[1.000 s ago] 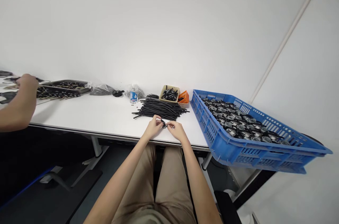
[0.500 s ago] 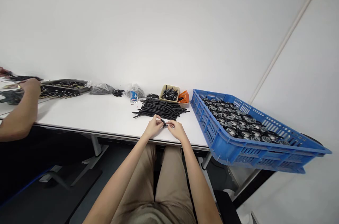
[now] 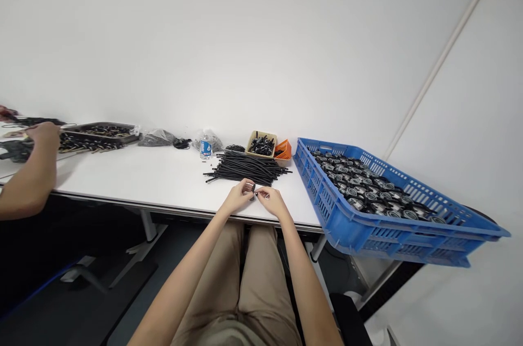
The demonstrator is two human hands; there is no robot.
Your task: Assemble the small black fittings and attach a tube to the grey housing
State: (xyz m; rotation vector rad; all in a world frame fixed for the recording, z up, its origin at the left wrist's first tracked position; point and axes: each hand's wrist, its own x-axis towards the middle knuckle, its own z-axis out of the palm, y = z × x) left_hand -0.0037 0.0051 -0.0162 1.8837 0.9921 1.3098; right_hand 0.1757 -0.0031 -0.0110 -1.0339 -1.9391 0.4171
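My left hand [image 3: 238, 196] and my right hand [image 3: 271, 200] meet just above the front edge of the white table [image 3: 147, 180]. Between their fingertips they pinch a small black part [image 3: 254, 189]. Directly behind the hands lies a pile of black tubes [image 3: 247, 168]. A tan box of black fittings [image 3: 261, 145] and a small orange basket [image 3: 283, 150] stand behind that pile.
A big blue crate [image 3: 379, 210] filled with several round black-and-silver parts overhangs the table at the right. A small bottle [image 3: 205, 147], plastic bags [image 3: 157, 138] and a dark tray [image 3: 100, 132] line the back. A co-worker's arm [image 3: 28, 171] reaches over parts at far left.
My fingers have shifted slightly around the small black part, hands staying in place. The co-worker's hand at far left moved a little along their parts.
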